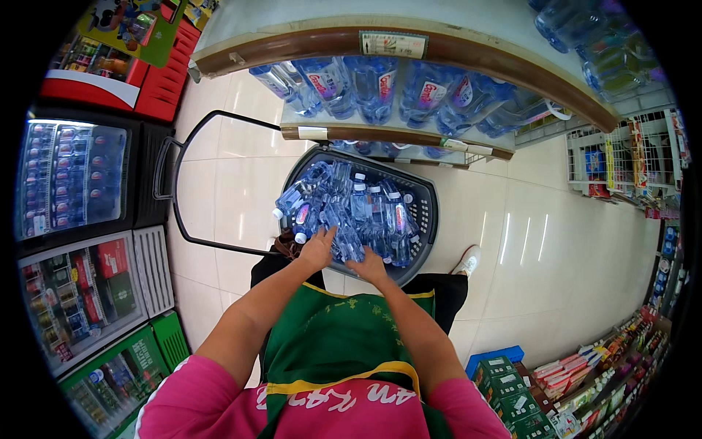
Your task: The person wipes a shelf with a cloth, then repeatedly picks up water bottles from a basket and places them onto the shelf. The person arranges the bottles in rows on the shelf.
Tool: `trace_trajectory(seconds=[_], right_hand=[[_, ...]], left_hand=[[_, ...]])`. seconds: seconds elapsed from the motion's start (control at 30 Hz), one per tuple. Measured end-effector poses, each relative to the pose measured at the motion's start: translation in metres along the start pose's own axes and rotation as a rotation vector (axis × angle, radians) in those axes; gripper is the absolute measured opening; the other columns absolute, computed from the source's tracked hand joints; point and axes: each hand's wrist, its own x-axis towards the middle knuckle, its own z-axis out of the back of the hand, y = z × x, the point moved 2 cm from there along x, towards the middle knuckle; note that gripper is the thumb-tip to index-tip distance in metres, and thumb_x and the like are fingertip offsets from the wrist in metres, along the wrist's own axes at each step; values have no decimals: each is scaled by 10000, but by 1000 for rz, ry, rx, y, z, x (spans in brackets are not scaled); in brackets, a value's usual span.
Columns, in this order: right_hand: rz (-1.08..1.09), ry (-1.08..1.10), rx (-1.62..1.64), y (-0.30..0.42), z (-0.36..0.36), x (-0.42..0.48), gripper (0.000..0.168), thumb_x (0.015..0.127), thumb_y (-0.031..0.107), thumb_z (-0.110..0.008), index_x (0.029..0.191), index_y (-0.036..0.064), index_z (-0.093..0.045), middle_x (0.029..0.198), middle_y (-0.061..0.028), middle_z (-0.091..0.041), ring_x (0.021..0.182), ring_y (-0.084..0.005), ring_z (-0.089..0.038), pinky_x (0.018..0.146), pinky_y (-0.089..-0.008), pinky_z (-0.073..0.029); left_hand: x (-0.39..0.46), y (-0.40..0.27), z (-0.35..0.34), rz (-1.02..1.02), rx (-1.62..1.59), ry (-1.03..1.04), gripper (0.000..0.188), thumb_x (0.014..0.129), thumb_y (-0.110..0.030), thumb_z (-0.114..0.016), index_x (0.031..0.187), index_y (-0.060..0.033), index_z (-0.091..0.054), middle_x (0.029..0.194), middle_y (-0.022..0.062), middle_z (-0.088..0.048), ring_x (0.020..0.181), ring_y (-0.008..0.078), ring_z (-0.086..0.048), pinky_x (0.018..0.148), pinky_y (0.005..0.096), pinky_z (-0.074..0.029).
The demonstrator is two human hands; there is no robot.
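Observation:
A grey plastic shopping basket (430, 219) stands on the floor in front of me, filled with clear blue-tinted water bottles that have white caps. My left hand (318, 249) lies on the near left of the pile, its fingers at the upper side of one bottle (346, 236). At that bottle's near end is my right hand (367, 266). Between them the two hands hold the bottle, which lies slanted on top of the others. Another bottle (282, 206) pokes out over the basket's left rim. The basket's long black handle (176, 208) is folded out to the left.
Beyond the basket rises a shelf rack (329, 133) with large water bottles (375, 88). Drink coolers (74, 175) line the left side. Stacked green boxes (510, 395) and a snack shelf (598, 373) stand at lower right. A wire rack (603, 153) is at right.

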Motion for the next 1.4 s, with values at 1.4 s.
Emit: trace_trajectory(seconds=[1.4], right_hand=[[814, -958, -6, 376, 440, -165, 610, 635, 198, -768, 1149, 10, -498, 978, -166, -655, 923, -300, -642, 781, -361, -496]], left_hand=[[66, -392, 392, -976, -677, -509, 1018, 646, -134, -791, 1413, 17, -139, 1318, 231, -416, 1192, 357, -463, 977, 363, -402]])
